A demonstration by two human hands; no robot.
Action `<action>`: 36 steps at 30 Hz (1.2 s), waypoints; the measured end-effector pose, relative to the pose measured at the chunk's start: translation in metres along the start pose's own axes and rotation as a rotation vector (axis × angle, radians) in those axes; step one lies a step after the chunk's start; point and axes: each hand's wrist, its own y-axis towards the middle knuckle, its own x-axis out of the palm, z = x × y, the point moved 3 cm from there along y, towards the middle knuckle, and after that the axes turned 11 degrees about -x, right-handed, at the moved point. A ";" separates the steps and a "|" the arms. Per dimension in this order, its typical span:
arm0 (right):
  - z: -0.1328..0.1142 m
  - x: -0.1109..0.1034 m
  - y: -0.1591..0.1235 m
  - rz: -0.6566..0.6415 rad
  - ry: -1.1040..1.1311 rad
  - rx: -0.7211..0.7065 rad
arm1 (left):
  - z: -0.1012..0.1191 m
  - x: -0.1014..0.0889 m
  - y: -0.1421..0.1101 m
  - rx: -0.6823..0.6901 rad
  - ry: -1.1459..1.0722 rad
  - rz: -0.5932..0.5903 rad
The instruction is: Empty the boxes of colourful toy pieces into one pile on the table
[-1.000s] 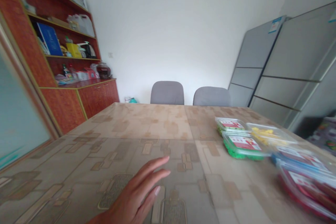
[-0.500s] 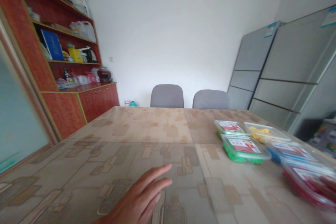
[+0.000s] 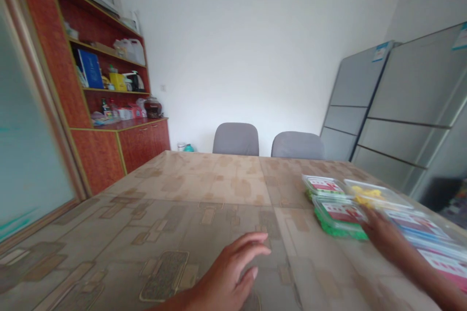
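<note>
My left hand (image 3: 239,265) is just above the table's near middle, its fingers apart and slightly curled, with nothing in it. On the right, my right hand (image 3: 377,228) reaches to the right end of a clear plastic box of green pieces (image 3: 341,218). Motion blurs its fingers, so whether they grip the box cannot be told. Behind that box stands a clear box with lighter green contents (image 3: 324,185). A box with yellow pieces (image 3: 368,194) lies beyond my fingertips. Blue contents show in a labelled box (image 3: 419,226) right of my hand, and a red one (image 3: 448,269) is partly behind my forearm.
The boxes stand on a patterned table (image 3: 175,223). Two grey chairs (image 3: 235,139) are at its far side. A red-brown shelf cabinet (image 3: 98,155) stands at the left, and grey refrigerators (image 3: 353,87) at the right.
My right hand has moved left and away from me, from the red box to the green box. My left hand has shifted right. The view has tilted up slightly.
</note>
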 end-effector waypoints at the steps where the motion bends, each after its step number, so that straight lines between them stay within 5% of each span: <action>1: 0.009 0.009 0.004 -0.032 -0.004 0.000 | -0.001 0.003 0.003 -0.009 -0.036 0.014; 8: 0.064 0.047 0.001 -0.077 0.045 0.304 | -0.009 0.012 0.007 -0.071 -0.154 0.070; 14: 0.052 0.040 0.004 0.069 0.354 0.332 | -0.014 0.009 0.008 -0.157 -0.166 0.013; 17: 0.014 0.041 0.014 0.096 0.514 0.345 | -0.016 0.000 0.005 -0.204 -0.118 -0.049; 21: -0.072 0.039 0.039 0.167 0.851 0.368 | -0.025 -0.023 -0.011 -0.306 -0.058 -0.103; 25: -0.177 0.027 0.077 0.151 1.003 0.020 | -0.041 -0.054 -0.043 -0.347 0.005 -0.032; 29: -0.256 0.035 0.100 0.165 1.174 -0.147 | -0.057 -0.084 -0.086 -0.365 0.109 0.042; 36: -0.325 0.083 0.113 0.018 1.302 -0.265 | -0.082 -0.107 -0.136 -0.409 0.136 0.088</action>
